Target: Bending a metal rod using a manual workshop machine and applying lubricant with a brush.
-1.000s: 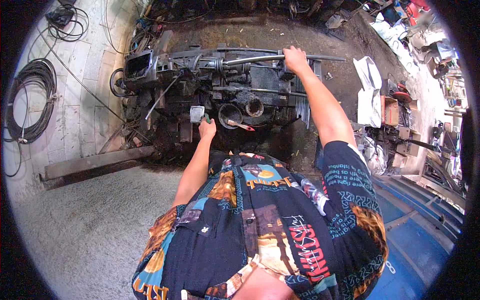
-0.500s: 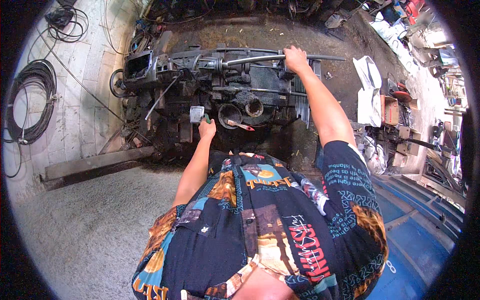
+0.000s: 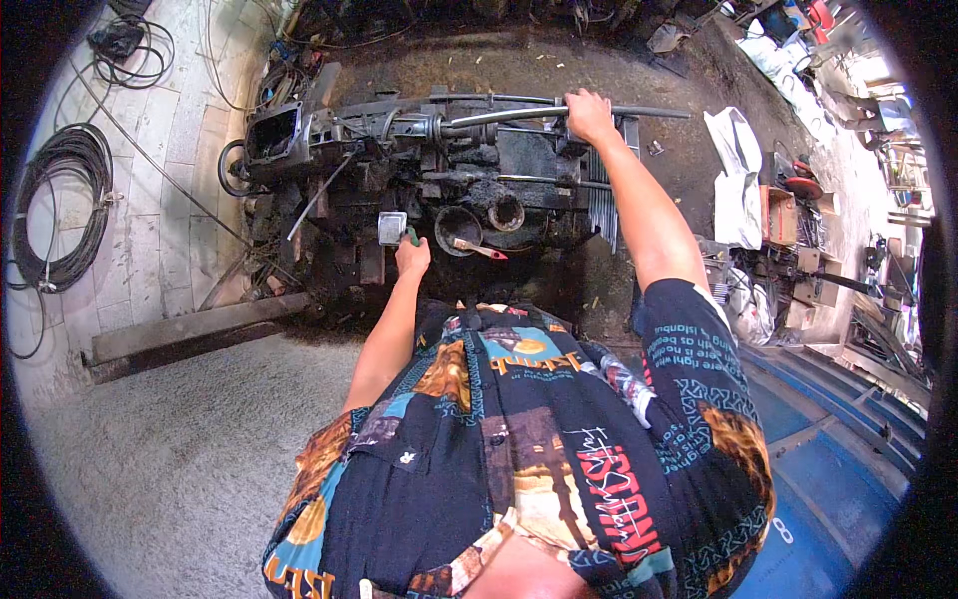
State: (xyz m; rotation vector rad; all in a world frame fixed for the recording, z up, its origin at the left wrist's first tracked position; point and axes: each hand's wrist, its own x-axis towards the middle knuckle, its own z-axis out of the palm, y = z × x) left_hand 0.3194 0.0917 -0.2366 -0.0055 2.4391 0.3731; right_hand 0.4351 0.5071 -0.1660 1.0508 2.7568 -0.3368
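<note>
Grease everywhere on the head view: a blackened engine assembly [image 3: 439,180] lies on the dirt floor, stripped of covers, its cavities open. The right hand [image 3: 589,115] is stretched out along the far side, fingers wrapped tight around a long steel rod [image 3: 539,113] that runs across the top of the assembly. The left hand [image 3: 411,255] sits at the near edge, fingers closed on what looks like a green-handled tool, just beside a small grey square part [image 3: 391,228]; whether it touches that part I cannot tell. A round dark pot [image 3: 459,228] with a red-handled brush [image 3: 481,250] resting across it stands just right of that hand. Coiled black cable [image 3: 65,205] lies on the tiles, well apart. Judging by the open housings, much is already dismantled, with the rod and the main block still joined.
</note>
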